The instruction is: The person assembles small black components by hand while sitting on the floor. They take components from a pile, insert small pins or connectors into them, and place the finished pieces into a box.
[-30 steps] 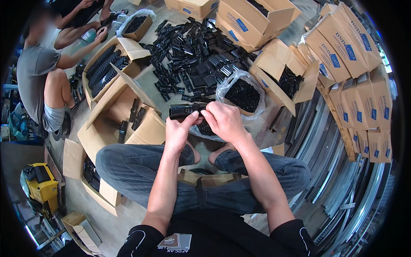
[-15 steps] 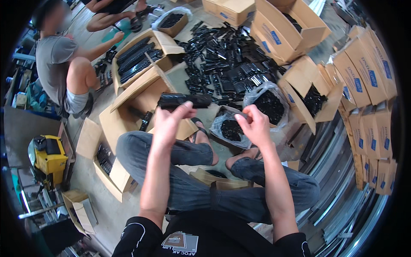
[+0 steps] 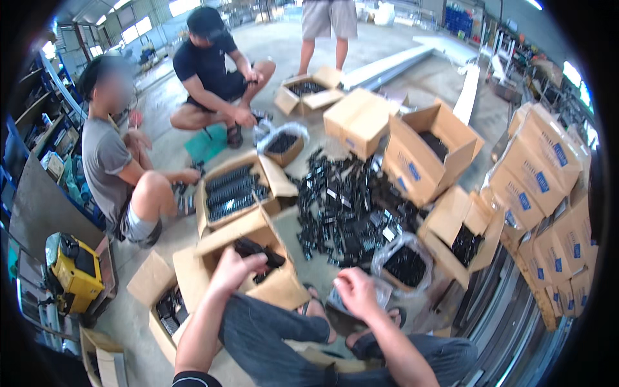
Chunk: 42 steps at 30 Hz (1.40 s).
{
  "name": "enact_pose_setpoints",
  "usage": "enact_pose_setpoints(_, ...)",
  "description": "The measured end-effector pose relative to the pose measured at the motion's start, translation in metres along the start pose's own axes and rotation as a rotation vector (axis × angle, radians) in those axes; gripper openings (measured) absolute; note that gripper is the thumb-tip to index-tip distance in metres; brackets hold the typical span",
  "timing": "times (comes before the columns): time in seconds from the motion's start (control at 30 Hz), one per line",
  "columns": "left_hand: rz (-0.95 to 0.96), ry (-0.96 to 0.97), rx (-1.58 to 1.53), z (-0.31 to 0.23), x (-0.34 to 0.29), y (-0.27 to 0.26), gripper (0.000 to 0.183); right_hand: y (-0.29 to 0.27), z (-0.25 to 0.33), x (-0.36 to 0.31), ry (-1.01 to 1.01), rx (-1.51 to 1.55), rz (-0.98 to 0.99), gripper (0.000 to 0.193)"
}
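My left hand is closed around a glossy black bar-shaped part, held over the open carton in front of my left knee. More black parts lie inside that carton, mostly hidden by the hand. My right hand is above a small plastic-lined box between my feet, partly covering it. Its fingers are curled together, and whether something small is between them is hidden. A heap of loose black parts lies on the floor just beyond both hands.
A carton with rows of black parts stands ahead left. A clear bag of black pieces and open cartons are at the right, near long metal profiles. Two people sit at the left; another person stands at the back.
My view has tilted up, showing more of the workshop. The left hand has carried the black part to over the open carton. The right hand remains near the small lined box.
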State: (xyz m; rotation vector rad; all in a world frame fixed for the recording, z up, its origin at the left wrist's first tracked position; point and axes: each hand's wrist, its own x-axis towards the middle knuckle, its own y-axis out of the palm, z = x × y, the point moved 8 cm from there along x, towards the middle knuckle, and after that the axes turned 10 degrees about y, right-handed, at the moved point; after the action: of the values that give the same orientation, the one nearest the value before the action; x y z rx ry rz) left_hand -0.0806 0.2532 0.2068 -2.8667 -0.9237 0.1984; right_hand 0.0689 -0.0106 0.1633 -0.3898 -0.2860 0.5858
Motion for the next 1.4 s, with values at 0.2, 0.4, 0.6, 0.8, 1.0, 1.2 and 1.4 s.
enact_pose_setpoints(0.2, 0.28, -0.034, -0.125, 0.014, 0.006, 0.102, 0.02, 0.019, 0.053, 0.007, -0.288, -0.129, -0.14, 0.018)
enact_pose_setpoints(0.4, 0.321, -0.127, -0.087, 0.031, -0.005, 0.142, 0.022, 0.003, 0.028, -0.007, -0.246, -0.179, -0.095, 0.013)
enact_pose_setpoints(0.6, 0.329, -0.134, -0.118, 0.038, -0.003, 0.151, 0.022, -0.007, 0.023, -0.006, -0.204, -0.094, -0.097, 0.02)
enact_pose_setpoints(0.8, 0.324, -0.153, -0.156, 0.049, -0.002, 0.149, 0.023, 0.001, 0.014, -0.007, -0.242, -0.137, -0.075, 0.016)
enact_pose_setpoints(1.0, 0.372, -0.148, -0.146, 0.039, 0.005, 0.152, 0.022, 0.0, 0.008, -0.003, -0.13, -0.102, -0.054, 0.015)
enact_pose_setpoints(1.2, 0.376, -0.179, -0.17, 0.055, 0.009, 0.144, 0.024, 0.006, 0.009, -0.001, -0.142, -0.077, -0.027, 0.015)
enact_pose_setpoints(1.4, 0.355, -0.192, -0.136, 0.063, 0.007, 0.146, 0.023, 0.011, -0.004, 0.0, -0.087, -0.097, -0.04, 0.016)
